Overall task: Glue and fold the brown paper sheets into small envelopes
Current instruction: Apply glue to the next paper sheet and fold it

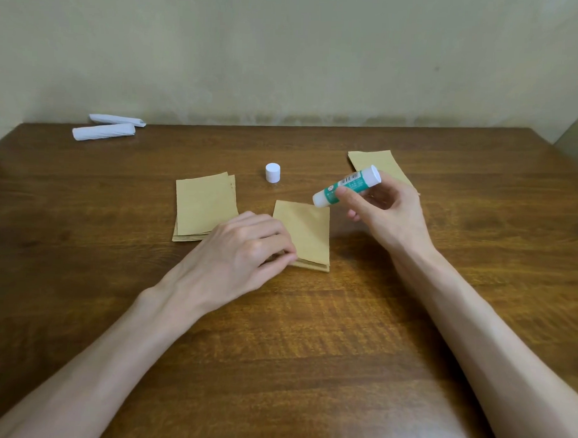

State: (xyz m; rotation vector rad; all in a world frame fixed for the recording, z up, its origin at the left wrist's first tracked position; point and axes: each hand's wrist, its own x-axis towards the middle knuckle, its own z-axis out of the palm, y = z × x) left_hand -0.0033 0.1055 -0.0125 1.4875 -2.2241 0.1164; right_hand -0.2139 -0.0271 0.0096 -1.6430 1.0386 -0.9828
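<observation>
Sheets (204, 206) sit stacked at 10 o'clock; left hand (244, 246) pinches the folded sheet (308, 232) dead centre. Cap (272, 172) at 12. Right hand (392, 216) grips the glue stick (348, 185), half hiding a far sheet (378, 161) at 1 o'clock.

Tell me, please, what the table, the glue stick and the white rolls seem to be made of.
Table: wood or veneer, semi-gloss; grain streaks and soft sheen. Glue stick: smooth plastic, probably; white tube with printed green label. Rolls: likely matte white paper; crumpled, folded ends.
</observation>
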